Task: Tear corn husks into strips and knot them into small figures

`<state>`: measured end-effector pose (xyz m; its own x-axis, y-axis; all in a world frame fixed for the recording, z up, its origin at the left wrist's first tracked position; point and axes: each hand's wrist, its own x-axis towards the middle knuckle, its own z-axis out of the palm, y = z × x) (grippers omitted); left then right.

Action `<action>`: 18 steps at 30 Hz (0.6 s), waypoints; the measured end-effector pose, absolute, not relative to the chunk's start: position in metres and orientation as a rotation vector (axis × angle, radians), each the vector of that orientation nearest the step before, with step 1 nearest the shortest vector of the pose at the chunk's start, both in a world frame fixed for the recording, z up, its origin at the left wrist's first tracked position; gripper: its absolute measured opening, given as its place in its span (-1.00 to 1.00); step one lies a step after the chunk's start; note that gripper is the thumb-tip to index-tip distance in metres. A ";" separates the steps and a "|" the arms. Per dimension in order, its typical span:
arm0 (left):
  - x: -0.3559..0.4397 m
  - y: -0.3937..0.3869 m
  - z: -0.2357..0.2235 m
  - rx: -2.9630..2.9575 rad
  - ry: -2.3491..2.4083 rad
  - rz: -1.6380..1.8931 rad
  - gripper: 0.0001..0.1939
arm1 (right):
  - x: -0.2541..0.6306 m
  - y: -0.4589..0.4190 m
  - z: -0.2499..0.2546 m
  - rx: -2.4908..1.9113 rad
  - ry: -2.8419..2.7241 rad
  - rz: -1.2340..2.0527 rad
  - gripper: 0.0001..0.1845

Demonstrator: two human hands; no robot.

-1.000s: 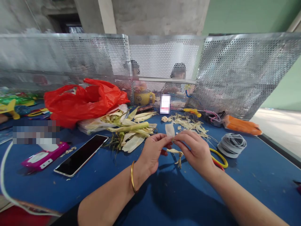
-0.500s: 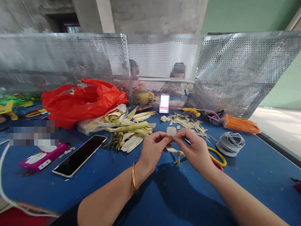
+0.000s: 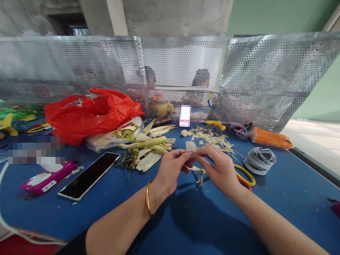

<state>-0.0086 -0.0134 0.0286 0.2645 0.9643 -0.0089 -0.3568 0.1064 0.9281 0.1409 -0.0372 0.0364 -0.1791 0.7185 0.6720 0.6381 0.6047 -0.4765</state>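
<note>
Carefully pinched: a husk between two hands

Both hands meet over the surface (image 3: 119,216), close to the wearer's centre line. The left hand (image 3: 172,168) nips the foot of a pale husk (image 3: 190,146) between thumb and fingers, and the right hand (image 3: 219,166) closes on the same spot from the other side. The husk's broad end stands free above the fingertips. Just below the fingers is a knotted strip (image 3: 201,179); whether the left hand also holds it is hidden.

The step in hand looks like gathering or folding the husk's narrow end, though the fingers cover the detail. Such a move seems to call for a firm left pinch and small, light turns of the right fingers, since thin husk could split.

The surface is blue and dotted with crumbs. On its left lie a black phone (image 3: 90,176) and a purple device (image 3: 50,179); farther back, a red bag (image 3: 79,117) slumps beside loose leaves (image 3: 150,161). Dry scraps (image 3: 215,138) spread beyond the hands. To the right sit yellow and red loops (image 3: 245,173), a grey twine ball (image 3: 260,161) and an orange packet (image 3: 272,138).

A perforated metal screen (image 3: 183,46) closes the far side, with people and a yellow mug (image 3: 160,109) dimly visible through it. Behind rise bare concrete and a green wall (image 3: 278,17).
</note>
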 end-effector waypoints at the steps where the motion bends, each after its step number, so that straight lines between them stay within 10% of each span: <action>1: -0.009 -0.013 0.029 0.982 0.761 1.116 -0.80 | 0.141 -0.037 0.037 -1.084 -1.918 0.069 -0.88; 18: -0.008 -0.014 0.029 1.189 0.819 1.195 -0.80 | 0.139 -0.035 0.033 -1.206 -1.660 0.276 -0.94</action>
